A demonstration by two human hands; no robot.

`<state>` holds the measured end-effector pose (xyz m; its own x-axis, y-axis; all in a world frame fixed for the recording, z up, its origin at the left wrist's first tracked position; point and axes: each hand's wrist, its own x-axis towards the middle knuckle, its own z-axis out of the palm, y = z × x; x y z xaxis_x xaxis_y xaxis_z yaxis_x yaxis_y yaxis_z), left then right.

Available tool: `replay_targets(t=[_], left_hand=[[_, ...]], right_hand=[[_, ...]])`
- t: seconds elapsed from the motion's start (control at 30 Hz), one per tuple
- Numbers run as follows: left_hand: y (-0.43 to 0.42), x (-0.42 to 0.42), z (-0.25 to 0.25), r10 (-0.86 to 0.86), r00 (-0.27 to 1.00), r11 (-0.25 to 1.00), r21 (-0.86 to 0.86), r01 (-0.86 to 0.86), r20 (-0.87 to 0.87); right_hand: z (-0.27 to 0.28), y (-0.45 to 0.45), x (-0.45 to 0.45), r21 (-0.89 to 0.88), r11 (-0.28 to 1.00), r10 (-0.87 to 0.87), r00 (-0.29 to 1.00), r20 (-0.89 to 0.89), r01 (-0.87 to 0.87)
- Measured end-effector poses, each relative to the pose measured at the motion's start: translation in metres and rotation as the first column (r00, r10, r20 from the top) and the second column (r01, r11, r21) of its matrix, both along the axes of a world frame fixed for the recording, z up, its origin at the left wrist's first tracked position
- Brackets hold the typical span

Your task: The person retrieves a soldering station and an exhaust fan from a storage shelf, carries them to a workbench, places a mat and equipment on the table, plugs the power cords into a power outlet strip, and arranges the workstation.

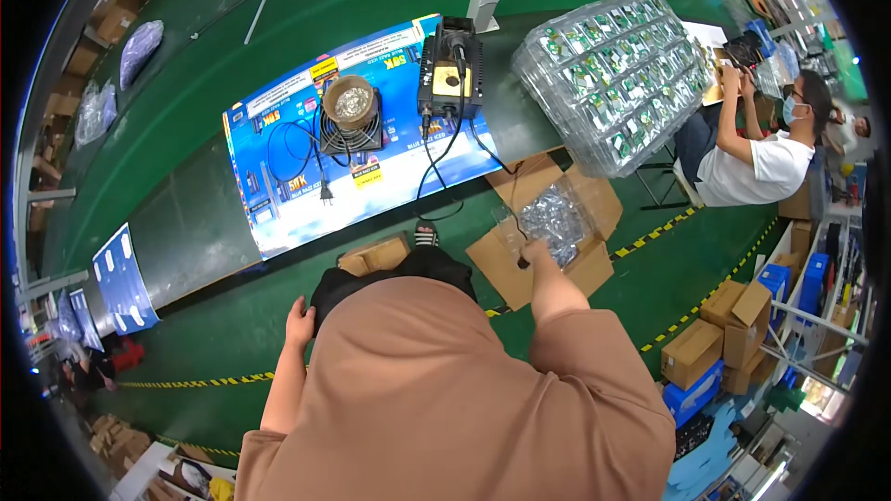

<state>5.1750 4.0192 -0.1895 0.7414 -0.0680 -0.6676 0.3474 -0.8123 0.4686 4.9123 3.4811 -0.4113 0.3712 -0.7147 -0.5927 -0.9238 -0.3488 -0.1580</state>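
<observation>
Standing at the long bench (204, 232), we have our right hand (535, 253) over the near side of an opened cardboard box (498, 269), its grip closed round a dark handle (522, 263), perhaps a soldering iron's; a thin black cord seems to run from it back toward the soldering station (452, 79). Our left hand (299, 323) hangs beside our thigh with its fingers half curled; nothing shows in that grip, but we cannot tell whether it holds something small. As to how far along things are, the box's flaps are already spread, and clear plastic packets (555, 225) lie heaped inside, so the unpacking looks barely begun, if at all. The soldering station is set out at the back edge of a blue printed sheet (306, 215), just beside a black fan (362, 142) that has a round brown tub (351, 102) of shiny bits on top. A power plug (326, 193) lies loose on the sheet, so that connection at least remains unmade. To our right, the clear trays (548, 83) are well filled with green circuit boards (624, 63); whether those are finished or waiting, we cannot tell. No completed joint shows anywhere.
</observation>
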Motion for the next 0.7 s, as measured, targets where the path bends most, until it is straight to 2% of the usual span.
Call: replay_targets(t=[0.03, 0.1, 0.13, 0.2, 0.23, 0.3, 0.43, 0.53, 0.57, 0.6, 0.7], left_hand=[[0.000, -0.001, 0.004, 0.014, 1.000, 1.000, -0.015, -0.014, -0.012], [0.013, -0.004, -0.003, -0.002, 1.000, 1.000, -0.014, 0.002, -0.020], [0.017, -0.004, -0.006, -0.020, 0.999, 1.000, -0.016, 0.020, -0.032], [0.020, -0.006, -0.006, -0.030, 0.999, 0.999, -0.010, 0.030, -0.043], [0.022, -0.007, -0.006, -0.039, 0.998, 0.999, -0.010, 0.038, -0.050], [0.017, -0.008, -0.002, -0.039, 0.997, 0.999, 0.001, 0.039, -0.071], [0.004, -0.011, -0.008, -0.029, 0.997, 0.999, -0.038, 0.026, -0.074], [-0.003, -0.016, -0.016, -0.047, 0.996, 0.997, -0.070, 0.041, -0.080], [-0.007, -0.018, -0.015, -0.049, 0.995, 0.996, -0.072, 0.043, -0.083], [-0.011, -0.019, -0.013, -0.047, 0.997, 0.997, -0.063, 0.043, -0.063], [-0.018, -0.020, -0.004, -0.036, 0.998, 0.998, -0.050, 0.034, -0.055]], right_hand=[[0.010, 0.004, -0.003, 0.004, 1.000, 0.004, 1.000, 0.003, -0.004], [0.046, 0.010, -0.005, 0.073, 0.974, -0.209, 0.976, -0.063, 0.214], [0.032, 0.005, -0.015, 0.075, 0.974, -0.211, 0.975, -0.064, 0.215], [-0.013, -0.004, -0.047, -0.040, 0.995, -0.093, 0.995, 0.021, 0.094], [0.000, -0.003, -0.046, -0.036, 0.994, -0.099, 0.995, 0.013, 0.099], [0.039, -0.006, -0.031, 0.151, 0.978, -0.146, 0.989, 0.018, 0.142], [0.049, -0.004, -0.027, 0.130, 0.975, -0.181, 0.984, -0.002, 0.179], [0.112, 0.016, 0.005, 0.159, 0.962, -0.235, 0.970, 0.067, 0.222], [0.131, 0.022, 0.014, 0.182, 0.958, -0.251, 0.955, 0.158, 0.222], [0.139, 0.025, 0.019, 0.205, 0.954, -0.267, 0.932, 0.245, 0.220], [0.129, 0.030, 0.020, 0.125, 0.943, -0.333, 0.893, 0.301, 0.310]])
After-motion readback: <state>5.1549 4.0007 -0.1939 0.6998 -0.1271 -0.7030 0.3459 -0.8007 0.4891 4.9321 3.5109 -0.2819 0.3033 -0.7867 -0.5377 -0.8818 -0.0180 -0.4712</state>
